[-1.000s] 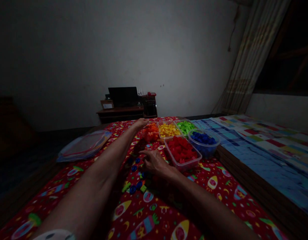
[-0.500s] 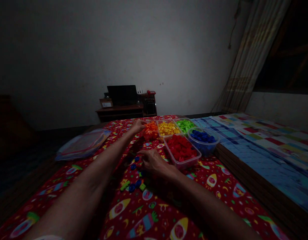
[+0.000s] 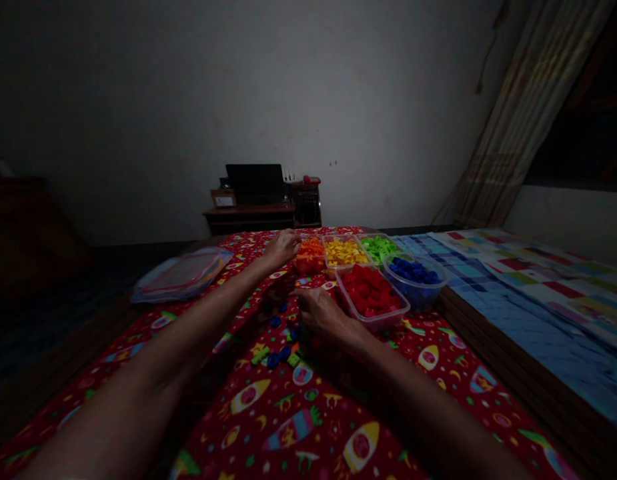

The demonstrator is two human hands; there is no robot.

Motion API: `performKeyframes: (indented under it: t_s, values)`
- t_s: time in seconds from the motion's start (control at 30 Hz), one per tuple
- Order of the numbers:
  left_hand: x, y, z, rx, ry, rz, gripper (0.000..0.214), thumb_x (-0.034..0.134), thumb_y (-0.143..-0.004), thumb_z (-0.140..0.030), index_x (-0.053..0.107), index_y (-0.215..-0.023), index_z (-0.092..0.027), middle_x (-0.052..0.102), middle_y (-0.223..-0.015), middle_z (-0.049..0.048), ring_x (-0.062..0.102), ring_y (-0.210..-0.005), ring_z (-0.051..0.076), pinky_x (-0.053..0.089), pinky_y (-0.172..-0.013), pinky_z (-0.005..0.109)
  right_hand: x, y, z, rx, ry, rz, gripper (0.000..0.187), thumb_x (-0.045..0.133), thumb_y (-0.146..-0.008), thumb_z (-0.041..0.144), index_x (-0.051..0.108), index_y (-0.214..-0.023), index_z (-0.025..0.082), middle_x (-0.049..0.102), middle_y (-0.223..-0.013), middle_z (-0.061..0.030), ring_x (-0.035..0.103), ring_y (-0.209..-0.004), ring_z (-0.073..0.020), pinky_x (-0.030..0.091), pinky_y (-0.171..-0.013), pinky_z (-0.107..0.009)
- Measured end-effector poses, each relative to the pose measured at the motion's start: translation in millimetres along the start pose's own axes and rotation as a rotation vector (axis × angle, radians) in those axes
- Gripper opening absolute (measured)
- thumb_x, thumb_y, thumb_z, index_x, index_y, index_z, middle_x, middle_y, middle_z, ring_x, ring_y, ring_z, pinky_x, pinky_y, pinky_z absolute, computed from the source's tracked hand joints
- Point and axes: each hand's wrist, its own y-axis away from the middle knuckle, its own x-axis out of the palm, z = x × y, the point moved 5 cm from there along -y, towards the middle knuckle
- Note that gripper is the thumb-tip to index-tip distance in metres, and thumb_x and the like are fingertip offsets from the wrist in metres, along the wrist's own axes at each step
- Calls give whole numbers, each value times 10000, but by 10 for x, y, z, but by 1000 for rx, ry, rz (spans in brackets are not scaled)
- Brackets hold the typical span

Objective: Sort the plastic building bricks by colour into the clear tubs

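My left hand reaches far across the red rocket-print cloth. Its fingers are curled beside the near left edge of the tub of orange pieces; what they hold is hidden. My right hand rests knuckles-up on the cloth just left of the tub of red pieces. Its fingers are drawn together over loose small pieces in blue, green and yellow. Behind stand the yellow tub, the green tub and a round bowl of blue pieces.
A stack of flat clear lids lies at the left of the cloth. A checked blanket covers the surface to the right. A low desk with a dark screen stands by the far wall. The room is dim.
My left hand has drawn back from over the orange tub to its near edge and curled. My right hand has shifted slightly toward the red tub. The view has swung a little.
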Motion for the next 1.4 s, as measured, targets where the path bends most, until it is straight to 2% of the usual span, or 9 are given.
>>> performKeyframes:
  t_s: [0.13,0.33,0.43,0.57,0.7,0.9,1.03,1.23,1.4]
  values:
    - [-129,412,26,122,75,50,224,509,-711,-143,707,-809,-182,659,-976,76,583,-964,219,425,-920,327,-133,28,-45,77,62,-27,425,493,-679,23,674,-1051,118,640,-704,-41,499,-607,-128,365,-589,-219]
    - [-206,1243,178,-26,160,257,171,575,-703,-206,734,-765,-206,709,-796,41,637,-758,198,473,-700,261,-191,3,-139,142,250,88,248,532,-683,62,723,-818,143,693,-779,-89,597,-707,-179,385,-640,-246]
    - [-212,1534,4,21,229,342,183,568,-753,-264,726,-821,-202,713,-833,29,637,-784,178,477,-713,247,-207,25,-85,153,353,214,212,537,-744,128,730,-829,142,711,-843,-106,630,-775,-191,403,-682,-250]
    - [-91,1796,-332,215,210,458,187,527,-820,-223,701,-881,-187,673,-885,37,614,-792,144,464,-729,226,-182,85,-28,193,483,367,251,492,-779,148,725,-871,126,713,-873,-127,650,-799,-199,415,-669,-248]
    - [51,1928,-405,307,22,425,215,495,-836,-148,675,-938,-205,617,-1002,53,583,-852,156,452,-735,233,-131,132,-64,231,542,431,294,483,-787,122,704,-980,141,698,-981,-132,650,-889,-208,432,-695,-247]
    - [17,1880,-263,203,-162,311,217,471,-900,-280,658,-928,-174,594,-943,73,567,-828,174,449,-704,257,-74,158,-191,229,660,345,303,426,-875,175,639,-1087,132,663,-1050,-148,619,-984,-232,440,-776,-292]
    - [-28,1904,-391,251,-65,297,203,481,-899,-278,644,-952,-169,596,-1004,81,566,-886,180,451,-746,264,-29,212,-197,184,676,303,279,419,-900,202,615,-1076,112,650,-1038,-148,603,-985,-233,426,-793,-297]
    - [131,2049,-498,264,65,384,161,514,-876,-277,649,-869,-189,618,-881,45,570,-799,158,444,-736,251,-59,211,-171,125,615,259,248,457,-878,180,586,-1073,95,633,-1043,-134,570,-963,-203,400,-794,-275]
    - [138,2040,-461,217,47,372,147,499,-858,-223,635,-862,-168,631,-850,46,568,-749,150,434,-685,241,-178,163,-53,117,607,348,261,479,-815,88,599,-1047,96,638,-1005,-134,573,-874,-174,394,-703,-239]
